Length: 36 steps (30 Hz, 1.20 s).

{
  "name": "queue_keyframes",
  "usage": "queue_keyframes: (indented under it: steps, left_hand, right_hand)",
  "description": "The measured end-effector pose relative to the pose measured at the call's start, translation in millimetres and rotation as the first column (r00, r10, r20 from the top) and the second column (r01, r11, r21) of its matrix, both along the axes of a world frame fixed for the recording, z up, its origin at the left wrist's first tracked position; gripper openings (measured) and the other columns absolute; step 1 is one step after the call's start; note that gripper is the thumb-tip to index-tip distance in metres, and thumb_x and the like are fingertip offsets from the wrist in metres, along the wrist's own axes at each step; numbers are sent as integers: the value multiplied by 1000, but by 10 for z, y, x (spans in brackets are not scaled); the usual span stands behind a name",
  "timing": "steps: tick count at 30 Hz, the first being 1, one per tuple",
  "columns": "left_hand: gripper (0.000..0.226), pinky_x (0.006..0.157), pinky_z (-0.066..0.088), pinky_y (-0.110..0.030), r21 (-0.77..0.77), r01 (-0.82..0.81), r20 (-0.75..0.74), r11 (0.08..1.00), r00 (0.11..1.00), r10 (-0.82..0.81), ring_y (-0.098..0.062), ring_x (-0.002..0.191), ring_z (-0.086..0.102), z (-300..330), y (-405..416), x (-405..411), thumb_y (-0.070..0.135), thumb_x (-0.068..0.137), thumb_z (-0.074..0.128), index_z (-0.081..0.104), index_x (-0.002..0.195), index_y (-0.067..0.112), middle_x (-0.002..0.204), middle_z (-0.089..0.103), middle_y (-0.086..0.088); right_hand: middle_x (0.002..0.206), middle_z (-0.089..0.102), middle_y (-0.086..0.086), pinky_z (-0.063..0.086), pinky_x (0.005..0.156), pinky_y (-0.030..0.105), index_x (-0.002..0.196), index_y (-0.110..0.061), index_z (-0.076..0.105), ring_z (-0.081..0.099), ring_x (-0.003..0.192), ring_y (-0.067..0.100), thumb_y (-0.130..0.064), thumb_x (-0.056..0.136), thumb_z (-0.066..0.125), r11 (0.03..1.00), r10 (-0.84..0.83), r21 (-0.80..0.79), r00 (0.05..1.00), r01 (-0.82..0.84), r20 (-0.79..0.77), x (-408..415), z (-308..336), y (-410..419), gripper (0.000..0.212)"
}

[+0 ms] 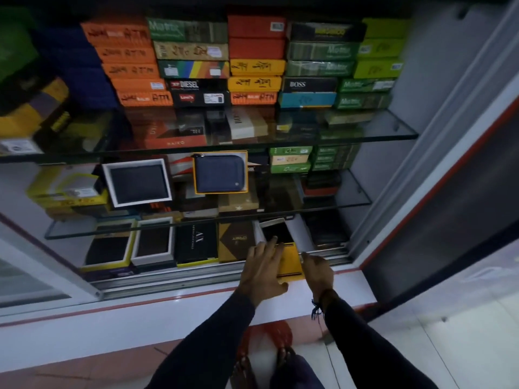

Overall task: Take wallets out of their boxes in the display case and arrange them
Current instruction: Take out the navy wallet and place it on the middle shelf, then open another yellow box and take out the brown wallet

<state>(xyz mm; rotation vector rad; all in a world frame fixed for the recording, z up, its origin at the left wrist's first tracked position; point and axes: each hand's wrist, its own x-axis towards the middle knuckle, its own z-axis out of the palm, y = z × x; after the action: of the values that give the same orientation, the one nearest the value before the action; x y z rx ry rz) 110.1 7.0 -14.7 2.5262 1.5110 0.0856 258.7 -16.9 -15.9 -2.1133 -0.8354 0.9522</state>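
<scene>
A: Well, what is seen from the head camera at the bottom of the glass-shelved display case (pixel 387 127)?

B: A yellow rectangular wallet box (pixel 290 261) is seen on the lowest level, at about five o'clock from the frame's centre. The left hand (pixel 262 269) is laid over its left edge with the fingers spread and reaching toward a dark wallet in an open white-rimmed box (pixel 276 230), just beyond at twelve o'clock from the hand. Whether the wallet is actually touched cannot be told.

A: And the right hand (pixel 317 269)?

B: It is placed at three o'clock of the yellow box, against its right edge, fingers curled downward. Whether anything is pinched cannot be told. A dark thread bracelet (pixel 318 307) is worn at that wrist, and both arms are covered by dark sleeves.

A: What is set beside the yellow box?

B: At nine o'clock, a brown and gold patterned box (pixel 236 241), then a black box lettered AX (pixel 196 242), then two dark wallets shown in open white-framed boxes (pixel 153 241).

A: And higher?

B: On the middle shelf a navy zip-around wallet in a yellow-edged box (pixel 220 172) is propped up, with a dark wallet in a white frame (pixel 137 182) at its nine o'clock. On the top shelf, stacked closed boxes in orange, green, yellow and black (pixel 257 60) are lined up.
</scene>
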Motion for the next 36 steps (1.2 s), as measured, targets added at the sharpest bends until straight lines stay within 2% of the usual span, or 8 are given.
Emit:
queue_keyframes:
  steps: [4, 9, 14, 17, 27, 30, 34, 36]
  left_hand:
    - [121, 108, 32, -50, -99, -9, -106, 995, 994, -1, -36, 135, 34, -72, 224, 221, 56, 57, 81, 18, 153, 19, 157, 32, -13]
    - [121, 103, 37, -49, -128, 31, -2, 991, 1000, -32, -31, 120, 53, 45, 324, 165, 61, 47, 82, 24, 148, 30, 135, 52, -6]
    - [126, 101, 43, -51, -254, 14, 254, 967, 966, 53, -34, 129, 47, 220, 269, -162, 55, 51, 87, 13, 150, 32, 150, 36, -5]
    - [126, 104, 45, -51, -275, -5, 298, 961, 950, 90, -33, 134, 41, 270, 248, -410, 50, 51, 89, 13, 149, 29, 151, 34, -5]
    - [116, 104, 47, -52, -331, -3, 372, 944, 919, 133, -27, 134, 39, 376, 239, -537, 41, 55, 91, 19, 146, 31, 146, 35, -1]
    - [119, 102, 50, -52, -353, -24, 412, 935, 894, 178, -25, 136, 37, 360, 264, -674, 41, 50, 91, 17, 143, 41, 145, 33, 3]
    - [125, 94, 49, -24, -479, 1, 450, 878, 859, 244, -16, 134, 38, 326, 260, -952, 21, 57, 92, 9, 146, 49, 145, 35, 8]
    - [126, 98, 51, -33, -528, -28, 435, 849, 850, 299, -20, 135, 39, 296, 241, -1129, 18, 60, 91, 6, 146, 53, 148, 35, 5]
  right_hand:
    - [123, 67, 19, 43, 95, 54, 110, -9, 67, 62, 106, 39, -45, 96, 48, 987, 35, -131, 928, -90, -370, 164, -10, -10, 43]
    - [125, 64, 10, 39, 95, 46, 128, -9, 59, 60, 112, 32, -49, 100, 41, 983, 45, -137, 886, -121, -461, 223, 37, 37, 52]
    - [93, 73, 5, 50, 79, 37, 96, -15, 67, 68, 82, 17, -52, 92, 57, 990, 74, -77, 902, -117, -426, 87, 150, 71, 38]
    - [81, 75, 3, 47, 62, 28, 86, -12, 73, 70, 66, 6, -42, 91, 64, 990, 136, 98, 903, -105, -407, -38, 238, 69, 31]
    - [100, 73, 6, 49, 73, 37, 100, -19, 72, 66, 94, 26, -51, 84, 69, 970, 242, 95, 883, -223, -401, -165, 202, 111, 37]
    - [92, 66, 24, 56, 78, 49, 90, -2, 69, 64, 89, 38, -27, 90, 69, 989, 150, 37, 931, -147, -333, -5, 52, 145, 24]
    - [80, 65, 13, 53, 61, 34, 74, -13, 66, 61, 79, 29, -34, 87, 72, 992, 126, 6, 951, -129, -283, 88, -106, 156, 25]
    - [70, 64, 11, 50, 60, 35, 67, -16, 69, 61, 70, 27, -26, 84, 75, 983, 180, 28, 954, -179, -238, 111, -154, 170, 21]
